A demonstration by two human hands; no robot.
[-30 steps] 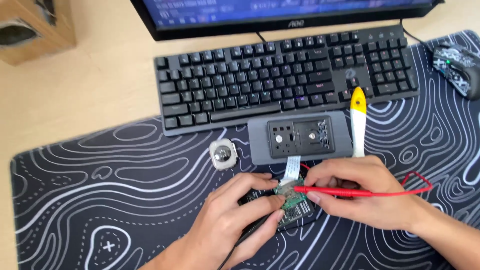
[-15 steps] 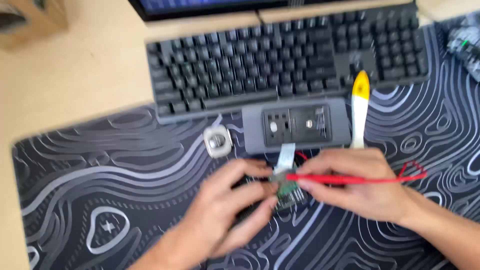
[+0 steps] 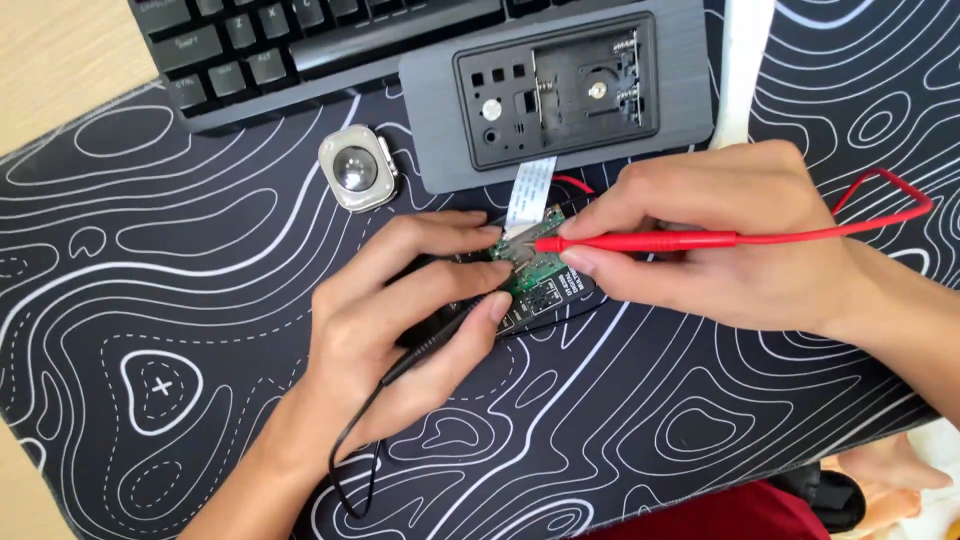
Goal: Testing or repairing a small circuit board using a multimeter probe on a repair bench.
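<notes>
Green circuit board point(image 3: 535, 268) just below grey casing point(image 3: 560, 95) | my right hand point(image 3: 730, 240) pinches red probe point(image 3: 640, 241) onto it | my left hand point(image 3: 400, 320) closed round black probe point(image 3: 440, 335) beside board | casing's open compartment holds small metal contacts

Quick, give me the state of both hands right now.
Left hand: closed on the black probe, fingertips at the circuit board.
Right hand: closed on the red probe, tip on the board.

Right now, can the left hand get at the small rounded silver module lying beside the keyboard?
Probably yes. The left hand lies just below the small rounded silver module, with only bare patterned black desk mat between them. But it holds a black probe against the green circuit board, so it would have to let go.
</notes>
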